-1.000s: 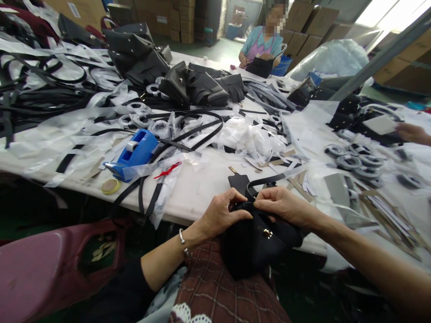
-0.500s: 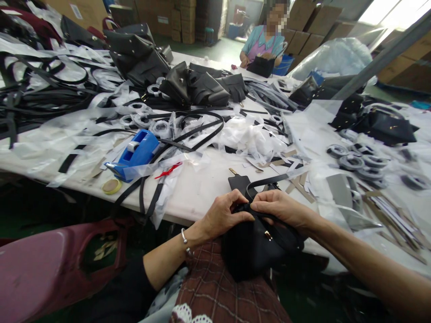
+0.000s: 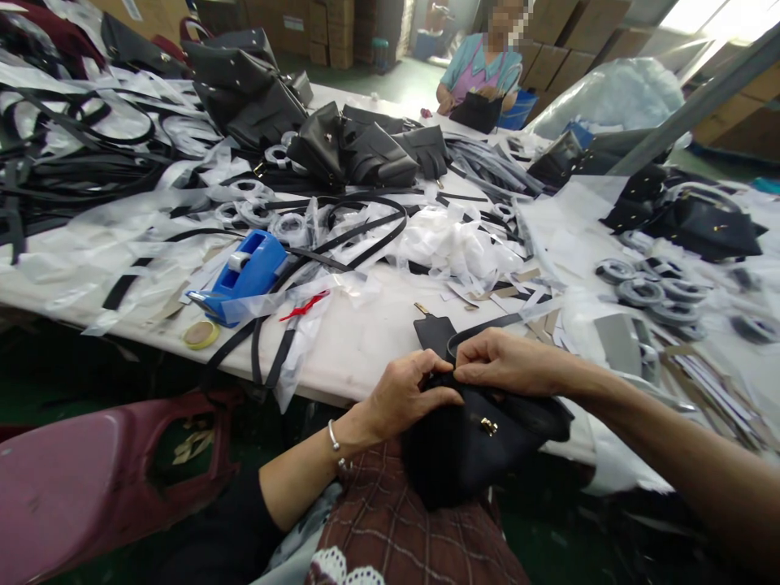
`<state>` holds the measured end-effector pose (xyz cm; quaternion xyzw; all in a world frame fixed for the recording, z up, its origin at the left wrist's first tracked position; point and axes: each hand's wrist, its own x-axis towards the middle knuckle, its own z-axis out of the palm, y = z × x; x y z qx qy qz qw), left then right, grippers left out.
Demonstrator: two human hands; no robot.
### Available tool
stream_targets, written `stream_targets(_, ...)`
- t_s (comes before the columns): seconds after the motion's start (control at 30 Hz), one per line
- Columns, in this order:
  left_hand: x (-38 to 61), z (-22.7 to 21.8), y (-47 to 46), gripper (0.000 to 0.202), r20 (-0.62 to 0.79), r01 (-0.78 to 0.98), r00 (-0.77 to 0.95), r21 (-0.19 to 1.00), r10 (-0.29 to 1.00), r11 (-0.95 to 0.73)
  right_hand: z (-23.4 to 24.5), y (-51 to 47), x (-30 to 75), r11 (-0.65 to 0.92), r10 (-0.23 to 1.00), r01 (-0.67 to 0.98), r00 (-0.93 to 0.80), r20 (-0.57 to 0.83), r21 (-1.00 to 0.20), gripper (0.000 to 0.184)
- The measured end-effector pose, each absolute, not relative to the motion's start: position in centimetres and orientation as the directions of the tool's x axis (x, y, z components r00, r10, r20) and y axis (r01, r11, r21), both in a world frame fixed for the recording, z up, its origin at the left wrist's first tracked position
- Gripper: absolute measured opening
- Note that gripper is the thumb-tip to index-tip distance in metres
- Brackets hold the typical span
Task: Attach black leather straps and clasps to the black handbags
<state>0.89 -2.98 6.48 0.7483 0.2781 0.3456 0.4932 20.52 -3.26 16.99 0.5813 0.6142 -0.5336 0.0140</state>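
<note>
A black handbag with a gold clasp rests on my lap against the table edge. My left hand is closed on the bag's upper edge, thumb in front and fingers behind. Close beside it, my right hand pinches the same edge near the base of the strap; the fingertips of both hands nearly meet. What exactly lies between the fingertips is too small to make out. Beyond the hands, a black flap with a gold tip lies on the table.
A blue tape dispenser, a yellow tape roll and a red tool lie to the left. Black handbags and coiled straps cover much of the table. A person sits across; a stool stands left.
My right hand has shifted slightly up and left, its fingers more bunched. The handbag has turned a little, so its clasp and right side show more. My left hand keeps its hold.
</note>
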Motion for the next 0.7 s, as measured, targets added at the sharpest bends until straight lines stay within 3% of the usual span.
stream_targets(0.23,0.5,6.8,-2.2,0.036,0.299,0.086,0.729,0.852,0.615,-0.516,16.4,-2.5,20.6,-0.224,0.596,0.74,-0.411,-0.69,-0.635,0.021)
stream_targets(0.37,0.3,6.5,-2.0,0.028,0.255,0.083,0.673,0.907,0.694,-0.413,15.2,-3.5,19.6,-0.342,0.69,0.664,-0.303,-0.657,-0.665,0.025)
stream_targets(0.5,0.1,6.6,-1.8,0.028,0.142,0.058,0.669,0.969,0.73,-0.241,14.1,-4.5,19.6,-0.482,0.727,0.483,-0.247,-0.641,-0.731,0.037)
stream_targets(0.7,-0.7,7.2,-0.8,0.019,0.067,0.136,0.74,0.959,0.669,-0.247,12.8,-4.6,20.6,-0.537,0.71,0.371,-0.286,-0.644,-0.757,0.046)
